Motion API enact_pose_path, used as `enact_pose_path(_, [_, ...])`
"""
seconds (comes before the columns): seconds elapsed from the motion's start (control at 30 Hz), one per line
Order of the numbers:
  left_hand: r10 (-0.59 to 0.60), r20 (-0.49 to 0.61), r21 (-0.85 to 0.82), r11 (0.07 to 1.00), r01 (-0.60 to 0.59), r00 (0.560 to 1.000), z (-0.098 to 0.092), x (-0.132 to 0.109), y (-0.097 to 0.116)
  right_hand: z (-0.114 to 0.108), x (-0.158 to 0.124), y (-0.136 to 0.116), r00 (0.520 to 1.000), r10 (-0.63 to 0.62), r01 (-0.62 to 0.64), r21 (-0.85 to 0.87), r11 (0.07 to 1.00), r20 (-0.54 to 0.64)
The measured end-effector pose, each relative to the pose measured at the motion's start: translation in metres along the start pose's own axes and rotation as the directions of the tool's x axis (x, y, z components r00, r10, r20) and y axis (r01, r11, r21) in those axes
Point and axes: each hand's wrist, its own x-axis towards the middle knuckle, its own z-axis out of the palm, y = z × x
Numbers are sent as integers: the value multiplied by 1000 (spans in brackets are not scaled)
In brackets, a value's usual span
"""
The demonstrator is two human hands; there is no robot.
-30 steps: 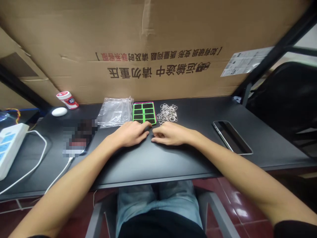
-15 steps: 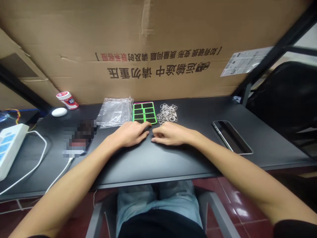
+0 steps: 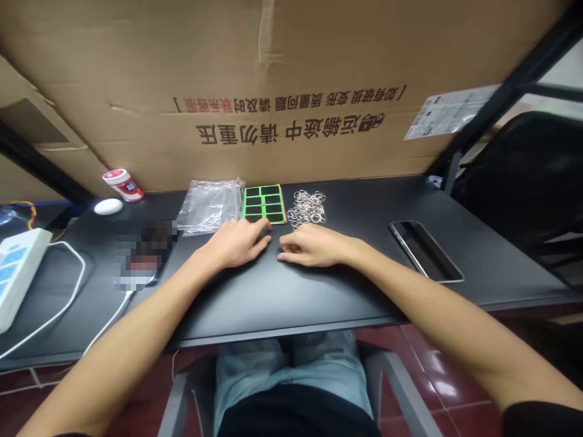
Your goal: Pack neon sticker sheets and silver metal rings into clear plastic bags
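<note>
My left hand [image 3: 241, 243] is over the black desk with thumb and forefinger apart. Its fingertips reach the near edge of a flat green-framed piece [image 3: 263, 205] with dark rectangular panels, and a pink edge shows beneath at its right. Nothing shows in this hand. My right hand [image 3: 310, 246] rests on the desk just to the right, fingers curled into a loose fist, with nothing visible in it. Behind it lies a pile of silver metal rings [image 3: 308, 207]. A clear plastic bag [image 3: 210, 206] lies left of the green-framed piece.
A phone [image 3: 427, 251] lies on the desk [image 3: 291, 303] at right. At left are a red-and-white tub [image 3: 124, 184], a white oval object [image 3: 108, 207], a blurred-out item with a white cable [image 3: 109, 321], and a power strip [image 3: 22, 276]. A cardboard sheet [image 3: 291, 54] stands behind.
The green-framed piece has shifted slightly up and left, so pink now shows at its right side instead of its top. My left fingers have drawn back slightly. My right hand stays put.
</note>
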Motion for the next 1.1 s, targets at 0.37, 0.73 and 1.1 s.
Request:
enact_pose_path(0.37, [132,41,-63,990,-129,990,-3,-1,1,1,0,2,1000,-3,3,18,1000,0])
enact_pose_path(0.73, [58,22,-53,997,-57,998,-1,-1,1,0,-1,0,1000,3,-3,7,1000,0])
enact_pose_path(1.1, [67,38,-61,996,-64,997,-2,-1,-1,0,-1,0,1000,-2,2,7,1000,0])
